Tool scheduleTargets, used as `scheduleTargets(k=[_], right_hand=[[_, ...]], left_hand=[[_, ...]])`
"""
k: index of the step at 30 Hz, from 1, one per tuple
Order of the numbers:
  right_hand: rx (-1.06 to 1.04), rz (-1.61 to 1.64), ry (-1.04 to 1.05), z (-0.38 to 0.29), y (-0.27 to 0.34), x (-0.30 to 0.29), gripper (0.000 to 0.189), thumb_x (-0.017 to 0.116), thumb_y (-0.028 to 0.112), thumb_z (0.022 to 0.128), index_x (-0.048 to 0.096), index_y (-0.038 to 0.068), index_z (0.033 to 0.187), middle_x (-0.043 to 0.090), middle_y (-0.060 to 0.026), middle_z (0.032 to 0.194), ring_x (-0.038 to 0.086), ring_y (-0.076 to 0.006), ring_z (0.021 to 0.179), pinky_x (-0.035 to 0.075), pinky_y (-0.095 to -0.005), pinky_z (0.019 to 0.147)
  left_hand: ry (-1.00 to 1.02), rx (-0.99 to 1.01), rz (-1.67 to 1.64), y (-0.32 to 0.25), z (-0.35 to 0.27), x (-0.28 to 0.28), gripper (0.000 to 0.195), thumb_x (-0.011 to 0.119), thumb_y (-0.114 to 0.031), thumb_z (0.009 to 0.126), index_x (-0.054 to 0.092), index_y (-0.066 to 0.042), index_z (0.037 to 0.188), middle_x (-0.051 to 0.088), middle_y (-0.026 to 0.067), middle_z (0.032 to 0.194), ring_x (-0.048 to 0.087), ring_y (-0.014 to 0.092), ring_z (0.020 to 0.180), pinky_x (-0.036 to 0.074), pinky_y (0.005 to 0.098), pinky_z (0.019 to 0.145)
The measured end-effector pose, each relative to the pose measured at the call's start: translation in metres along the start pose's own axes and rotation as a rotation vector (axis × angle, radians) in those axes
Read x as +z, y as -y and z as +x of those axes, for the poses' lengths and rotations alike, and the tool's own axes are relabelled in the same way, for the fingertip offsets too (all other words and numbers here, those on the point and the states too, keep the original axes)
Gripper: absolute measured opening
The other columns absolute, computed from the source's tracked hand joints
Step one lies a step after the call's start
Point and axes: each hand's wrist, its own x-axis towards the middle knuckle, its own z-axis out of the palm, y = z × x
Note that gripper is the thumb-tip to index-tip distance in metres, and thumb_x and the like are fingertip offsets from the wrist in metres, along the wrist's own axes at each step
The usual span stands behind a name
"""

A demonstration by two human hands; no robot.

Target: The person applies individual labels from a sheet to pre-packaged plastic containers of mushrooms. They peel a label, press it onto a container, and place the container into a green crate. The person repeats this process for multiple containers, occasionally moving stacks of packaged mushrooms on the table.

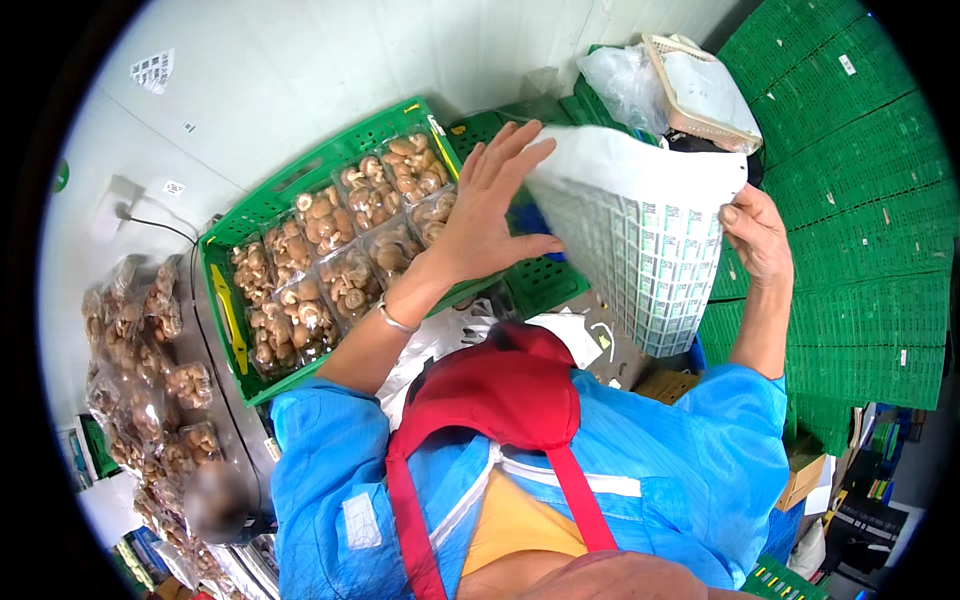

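Note:
My right hand [756,232] pinches the edge of a sheet of printed labels [660,255], which hangs curved in front of me, its rows of small stickers facing me. My left hand [487,202], fingers spread, is at the sheet's other side; whether its fingertips touch the sheet, I cannot tell. Beneath and beyond my left forearm stands a green plastic crate [274,196], tilted in view, holding clear-wrapped packs of brown mushrooms [324,219] in two rows. My left hand and wrist cover part of the crate's right side.
Many more mushroom packs [146,375] are heaped on a metal surface at the left, beside a black cable [196,300]. Stacked green crates [847,225] rise at the right. A beige plastic basket [667,75] and a clear plastic bag [626,79] lie at the back. A cardboard box [666,384] is low down.

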Motion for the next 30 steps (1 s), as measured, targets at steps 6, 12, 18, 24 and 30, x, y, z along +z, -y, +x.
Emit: scheduleTargets(k=[6,12,18,24,30], right_hand=[[-0.014,-0.114,0.037,0.026,0.009,0.034,0.029,0.057,0.017,0.085,0.056,-0.002,0.107,0.059,-0.0015,0.093,0.051,-0.0072,0.085,0.039,-0.0225,0.077],[-0.178,-0.248,-0.136,0.062,-0.014,0.058,0.014,0.055,0.015,0.088,0.056,0.001,0.087,0.056,0.0021,0.080,0.047,-0.0044,0.074,0.037,-0.0203,0.070],[-0.337,-0.111,-0.004,0.090,-0.024,0.117,0.043,0.050,-0.008,0.081,0.042,0.000,0.123,0.055,-0.0060,0.097,0.052,-0.0104,0.090,0.040,-0.0220,0.079],[-0.381,-0.528,0.076,0.112,-0.014,0.155,0.014,0.056,-0.004,0.078,0.057,0.000,0.092,0.052,-0.0070,0.086,0.051,-0.0141,0.082,0.040,-0.0236,0.074],[-0.778,-0.617,0.172,0.135,0.000,0.198,0.006,0.059,0.000,0.079,0.053,-0.001,0.080,0.050,-0.0067,0.079,0.049,-0.0169,0.079,0.039,-0.0276,0.072]], left_hand=[[0.170,-0.026,-0.174,0.027,-0.025,-0.004,0.053,0.073,-0.020,0.068,0.050,-0.008,0.114,0.064,0.0090,0.096,0.058,0.022,0.098,0.035,0.0394,0.095],[-0.026,-0.489,-0.604,0.023,-0.062,-0.031,0.018,0.068,-0.010,0.076,0.054,-0.004,0.086,0.060,0.0044,0.074,0.055,0.007,0.065,0.043,0.0233,0.059],[-0.074,-0.517,-0.234,0.016,-0.088,-0.090,0.012,0.063,-0.010,0.079,0.059,0.000,0.085,0.054,0.0052,0.072,0.052,0.012,0.070,0.042,0.0256,0.065],[-0.159,-0.338,0.056,0.003,-0.117,-0.141,0.013,0.065,-0.012,0.078,0.056,-0.003,0.077,0.052,0.0067,0.070,0.051,0.019,0.067,0.041,0.0301,0.062],[-0.171,-0.200,0.423,-0.028,-0.141,-0.193,0.023,0.063,-0.020,0.079,0.050,-0.004,0.068,0.041,0.0090,0.059,0.047,0.027,0.061,0.039,0.0354,0.064]])
